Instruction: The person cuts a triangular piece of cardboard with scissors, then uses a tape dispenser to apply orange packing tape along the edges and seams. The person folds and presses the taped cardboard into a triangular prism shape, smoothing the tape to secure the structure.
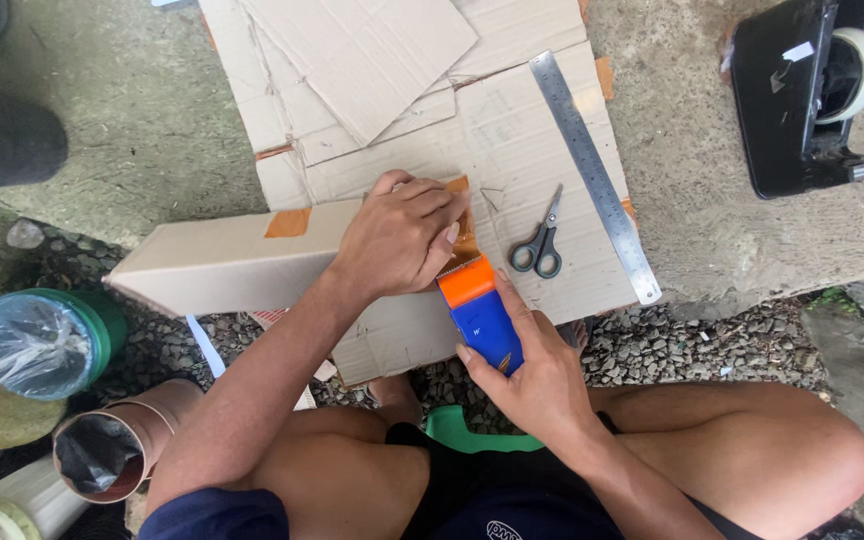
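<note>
A long folded cardboard piece (222, 262) lies across flat cardboard sheets (512, 130) on the concrete ledge. It carries an orange-brown tape patch (288, 222). My left hand (397, 238) presses down on its right end, fingers curled over the edge. My right hand (537, 375) grips a blue and orange tape dispenser (480, 315), held against that same end just below my left hand. Brown tape shows between the dispenser and my left fingers.
Grey-handled scissors (539, 245) and a long metal ruler (594, 172) lie on the cardboard to the right. A black desktop tape dispenser (802, 90) stands at top right. Pots, a green bucket (47, 340) and a brown pipe (112, 450) stand at left. Gravel lies below.
</note>
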